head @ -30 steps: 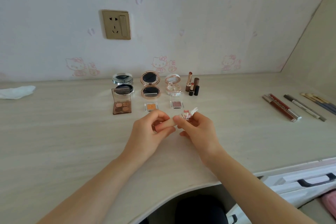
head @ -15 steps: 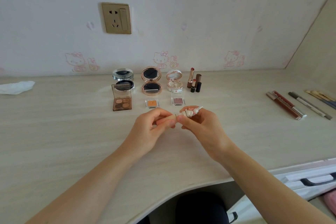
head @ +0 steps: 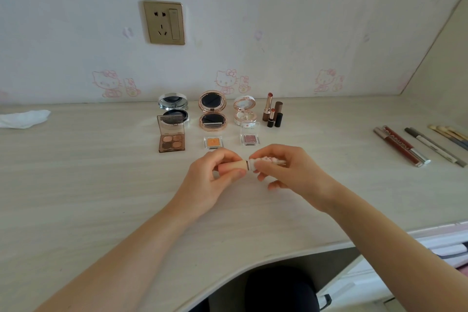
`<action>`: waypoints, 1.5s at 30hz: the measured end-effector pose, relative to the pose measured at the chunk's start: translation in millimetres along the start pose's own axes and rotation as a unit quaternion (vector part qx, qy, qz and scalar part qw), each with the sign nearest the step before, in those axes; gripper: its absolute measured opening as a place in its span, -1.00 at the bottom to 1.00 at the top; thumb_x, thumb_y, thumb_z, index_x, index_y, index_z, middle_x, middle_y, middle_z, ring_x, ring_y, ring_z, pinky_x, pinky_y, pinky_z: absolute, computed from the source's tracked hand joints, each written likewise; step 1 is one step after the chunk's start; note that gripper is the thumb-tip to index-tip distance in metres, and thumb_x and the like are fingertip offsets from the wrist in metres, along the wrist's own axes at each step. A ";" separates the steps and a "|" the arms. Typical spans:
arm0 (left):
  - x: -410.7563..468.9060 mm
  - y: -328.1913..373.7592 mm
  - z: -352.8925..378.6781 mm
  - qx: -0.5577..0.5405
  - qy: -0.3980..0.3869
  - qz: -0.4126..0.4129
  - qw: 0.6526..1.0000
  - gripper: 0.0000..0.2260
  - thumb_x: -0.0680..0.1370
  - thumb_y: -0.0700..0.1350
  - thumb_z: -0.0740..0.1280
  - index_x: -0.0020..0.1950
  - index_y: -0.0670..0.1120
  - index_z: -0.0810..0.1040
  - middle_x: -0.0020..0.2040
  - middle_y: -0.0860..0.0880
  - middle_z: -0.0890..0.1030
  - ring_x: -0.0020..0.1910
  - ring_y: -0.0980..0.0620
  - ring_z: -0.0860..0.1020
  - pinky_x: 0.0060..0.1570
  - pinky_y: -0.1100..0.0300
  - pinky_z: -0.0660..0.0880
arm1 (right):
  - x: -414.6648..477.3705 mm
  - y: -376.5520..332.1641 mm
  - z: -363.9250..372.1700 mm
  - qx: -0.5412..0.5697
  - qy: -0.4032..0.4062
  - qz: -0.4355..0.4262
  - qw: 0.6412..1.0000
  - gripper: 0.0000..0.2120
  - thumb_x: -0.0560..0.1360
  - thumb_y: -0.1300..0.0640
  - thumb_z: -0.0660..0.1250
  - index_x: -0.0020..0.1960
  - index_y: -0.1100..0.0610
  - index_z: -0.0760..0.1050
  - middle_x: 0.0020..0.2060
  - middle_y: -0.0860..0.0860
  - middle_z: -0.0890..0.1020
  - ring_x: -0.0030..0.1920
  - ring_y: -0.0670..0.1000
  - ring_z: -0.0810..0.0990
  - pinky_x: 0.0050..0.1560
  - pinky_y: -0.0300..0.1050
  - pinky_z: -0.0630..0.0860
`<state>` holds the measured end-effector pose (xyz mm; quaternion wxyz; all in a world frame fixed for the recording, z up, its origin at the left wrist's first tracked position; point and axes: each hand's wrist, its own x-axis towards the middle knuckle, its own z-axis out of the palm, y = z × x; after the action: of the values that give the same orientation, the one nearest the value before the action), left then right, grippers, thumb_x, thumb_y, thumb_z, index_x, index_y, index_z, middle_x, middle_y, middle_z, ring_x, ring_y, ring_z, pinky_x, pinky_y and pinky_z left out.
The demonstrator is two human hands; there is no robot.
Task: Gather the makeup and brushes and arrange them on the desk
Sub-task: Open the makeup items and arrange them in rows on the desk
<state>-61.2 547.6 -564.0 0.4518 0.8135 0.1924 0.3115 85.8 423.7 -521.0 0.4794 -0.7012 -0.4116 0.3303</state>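
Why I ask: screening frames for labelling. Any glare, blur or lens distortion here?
Head view: soft, even light, no harsh glare; faint shadows under the left hand and right hand on the desk. Same view: wide-angle lens bows the desk's front edge and stretches the pencils at the right; the held tube looks slightly soft.

Beige-capped tube (head: 235,165) horizontal over the desk (head: 76,185); open compacts (head: 212,113), palettes (head: 171,140), lipsticks (head: 273,114) behind; pencils (head: 402,145) far right.

Head cam, looks fwd/down, close over desk (head: 76,197) toward wall (head: 278,20).
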 end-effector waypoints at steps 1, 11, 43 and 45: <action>0.0 -0.3 0.1 0.004 -0.001 0.000 1.000 -0.88 0.47 -0.09 0.45 -0.01 0.03 0.60 -0.09 0.13 0.61 -0.03 0.15 0.55 -0.02 0.29 0.47 | 0.6 0.5 -2.5 0.000 -0.013 -0.001 1.000 -0.88 0.48 0.21 0.40 0.00 0.06 0.62 -0.08 0.06 0.64 -0.17 -0.06 0.63 -0.17 -0.14 0.62; -0.9 0.3 0.1 0.009 0.000 0.010 1.000 -0.86 0.47 -0.09 0.45 -0.02 0.07 0.58 -0.09 0.17 0.60 -0.02 0.17 0.55 -0.02 0.34 0.44 | 3.5 -8.1 0.5 -0.071 -0.041 0.028 0.996 -0.74 0.56 0.00 0.27 -0.10 0.16 0.60 -0.28 0.05 0.66 -0.33 -0.08 0.60 -0.25 -0.17 0.55; 1.6 0.4 -0.2 -0.043 0.014 -0.046 0.998 -0.89 0.48 -0.06 0.44 -0.02 0.01 0.60 -0.09 0.12 0.65 -0.06 0.19 0.59 -0.05 0.37 0.45 | 8.5 -8.4 -18.1 -0.092 -0.021 -0.040 0.995 -0.81 0.42 0.21 0.46 -0.01 -0.02 0.63 -0.15 0.06 0.62 -0.26 -0.15 0.55 -0.22 -0.25 0.56; 1.7 -0.3 0.2 -0.041 0.009 -0.049 0.998 -0.90 0.49 -0.03 0.43 -0.02 0.03 0.59 -0.09 0.11 0.65 -0.05 0.16 0.59 -0.04 0.31 0.45 | 6.2 -10.6 -18.9 -0.055 -0.024 -0.036 0.998 -0.79 0.42 0.25 0.45 0.01 0.03 0.64 -0.15 0.05 0.63 -0.24 -0.14 0.60 -0.13 -0.18 0.60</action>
<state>-59.8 548.6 -563.7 0.4974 0.7812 0.2234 0.3040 102.0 423.9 -505.3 0.4416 -0.7029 -0.4658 0.3066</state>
